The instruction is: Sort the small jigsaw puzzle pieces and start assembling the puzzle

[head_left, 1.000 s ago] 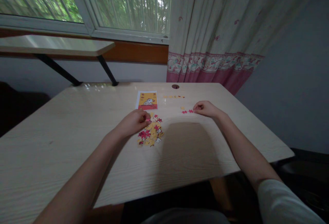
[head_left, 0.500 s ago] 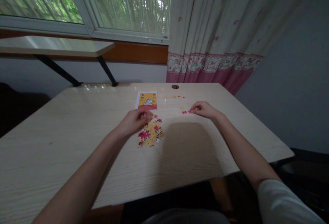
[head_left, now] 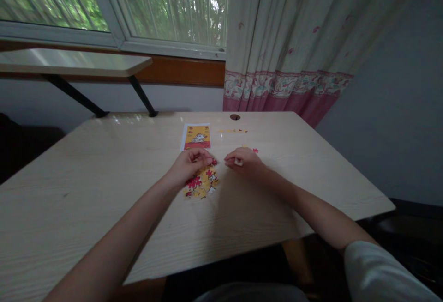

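A heap of red, yellow and white puzzle pieces point(head_left: 203, 183) lies in the middle of the pale wooden table point(head_left: 104, 177). My left hand point(head_left: 189, 166) rests on the far edge of the heap, fingers curled in a pinch over pieces I cannot make out. My right hand point(head_left: 244, 162) sits just right of the heap, fingers curled, a small pale piece showing at its fingertips. A few joined red pieces point(head_left: 255, 150) lie beyond the right hand.
A small reference picture point(head_left: 197, 136) lies flat further back, with a short row of yellow pieces point(head_left: 233, 130) to its right and a cable hole point(head_left: 235, 117) near the far edge. A curtain point(head_left: 290, 43) hangs behind; a shelf point(head_left: 69, 62) stands at back left.
My right hand left the red pieces at the right and moved leftward to the edge of the heap. My left hand stayed on the heap, shifting only slightly.
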Motion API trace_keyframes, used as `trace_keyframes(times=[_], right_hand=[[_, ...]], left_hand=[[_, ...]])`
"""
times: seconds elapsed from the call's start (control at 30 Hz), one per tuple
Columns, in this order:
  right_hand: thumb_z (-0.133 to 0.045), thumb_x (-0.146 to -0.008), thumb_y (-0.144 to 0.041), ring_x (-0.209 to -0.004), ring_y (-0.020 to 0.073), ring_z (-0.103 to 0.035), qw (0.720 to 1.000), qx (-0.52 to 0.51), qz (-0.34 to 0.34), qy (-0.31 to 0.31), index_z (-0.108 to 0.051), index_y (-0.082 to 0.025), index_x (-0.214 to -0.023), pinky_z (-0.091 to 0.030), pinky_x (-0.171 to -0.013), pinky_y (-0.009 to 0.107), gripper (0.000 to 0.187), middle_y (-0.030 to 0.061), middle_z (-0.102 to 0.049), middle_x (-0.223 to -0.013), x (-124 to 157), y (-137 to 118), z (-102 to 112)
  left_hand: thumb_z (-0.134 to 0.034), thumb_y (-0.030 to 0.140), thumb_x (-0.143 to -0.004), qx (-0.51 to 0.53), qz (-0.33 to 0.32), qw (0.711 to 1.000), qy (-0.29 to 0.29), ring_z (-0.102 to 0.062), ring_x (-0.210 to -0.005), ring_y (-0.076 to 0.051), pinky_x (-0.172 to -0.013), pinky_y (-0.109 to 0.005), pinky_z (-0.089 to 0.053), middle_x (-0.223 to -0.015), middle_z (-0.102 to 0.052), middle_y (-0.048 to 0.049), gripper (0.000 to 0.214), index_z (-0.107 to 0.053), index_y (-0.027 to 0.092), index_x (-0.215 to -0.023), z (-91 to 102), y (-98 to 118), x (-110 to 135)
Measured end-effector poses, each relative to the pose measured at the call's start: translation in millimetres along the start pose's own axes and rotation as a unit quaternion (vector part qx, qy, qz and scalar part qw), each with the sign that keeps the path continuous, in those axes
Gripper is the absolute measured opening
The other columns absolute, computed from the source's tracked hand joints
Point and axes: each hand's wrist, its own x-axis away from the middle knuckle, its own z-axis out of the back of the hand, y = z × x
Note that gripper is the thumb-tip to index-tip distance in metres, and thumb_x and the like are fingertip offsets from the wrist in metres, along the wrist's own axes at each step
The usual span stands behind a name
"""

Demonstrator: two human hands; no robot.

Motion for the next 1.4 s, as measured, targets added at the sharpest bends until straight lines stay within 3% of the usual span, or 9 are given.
trace_keyframes(times=[0.17,0.4,0.6,1.03,1.2,1.4], right_hand=[[-0.063,-0.080,-0.040,-0.067,0.0140,-0.059,0.999,0.022,0.003,0.044,-0.066,-0.021,-0.082,-0.038,-0.066,0.027,0.020,0.0015,-0.066,-0.070,1.2,-23.8,-3.6],[-0.056,-0.085,-0.034,-0.071,0.0148,-0.060,0.996,0.047,0.018,0.067,-0.066,-0.023,-0.082,-0.037,-0.070,0.029,0.015,0.0013,-0.067,-0.071,0.8,-22.0,3.4],[-0.051,-0.087,-0.036,-0.074,0.0150,-0.060,0.997,0.060,0.019,0.042,-0.065,-0.023,-0.082,-0.035,-0.072,0.031,0.019,0.0016,-0.068,-0.075,0.8,-24.6,7.4],[-0.051,-0.088,-0.031,-0.076,0.0147,-0.060,0.995,0.085,0.050,0.031,-0.066,-0.025,-0.085,-0.034,-0.072,0.031,0.017,0.0004,-0.070,-0.079,2.4,-20.0,6.6],[-0.051,-0.088,-0.036,-0.077,0.0150,-0.061,0.991,0.090,0.026,0.091,-0.067,-0.024,-0.082,-0.036,-0.076,0.031,0.020,0.0013,-0.070,-0.079,-1.0,-7.3,13.7],[-0.054,-0.087,-0.036,-0.073,0.0160,-0.059,0.980,0.085,-0.047,0.175,-0.067,-0.022,-0.082,-0.039,-0.076,0.031,0.020,0.0039,-0.069,-0.080,-1.3,24.5,34.5]], left_hand=[[-0.075,0.027,-0.062,0.078,0.016,0.997,-0.003,-0.058,-0.062,-0.012,-0.061,-0.025,-0.045,-0.069,-0.066,-0.0009,0.020,-0.060,0.016,-0.068,-13.5,-1.6,3.6],[-0.077,0.028,-0.059,0.102,0.040,0.994,-0.003,-0.060,-0.063,-0.012,-0.063,-0.025,-0.046,-0.070,-0.067,-0.0007,0.021,-0.061,0.016,-0.067,-16.9,-5.8,3.1],[-0.076,0.026,-0.058,0.090,0.051,0.994,0.029,-0.060,-0.061,-0.012,-0.062,-0.026,-0.047,-0.068,-0.067,-0.0014,0.019,-0.061,0.016,-0.065,-16.6,-2.0,3.4],[-0.074,0.031,-0.064,0.059,0.038,0.997,-0.011,-0.060,-0.063,-0.013,-0.060,-0.025,-0.046,-0.071,-0.067,-0.0012,0.020,-0.061,0.018,-0.071,-14.5,-8.2,3.3],[-0.072,0.030,-0.065,0.043,0.012,0.998,0.036,-0.060,-0.064,-0.014,-0.060,-0.026,-0.046,-0.072,-0.067,-0.0019,0.018,-0.062,0.017,-0.074,-6.5,-5.5,-0.9],[-0.065,0.027,-0.071,-0.065,-0.051,0.988,0.128,-0.050,-0.053,-0.010,-0.051,-0.024,-0.039,-0.061,-0.058,0.0011,0.009,-0.062,0.018,-0.073,22.5,-14.4,-10.1]])
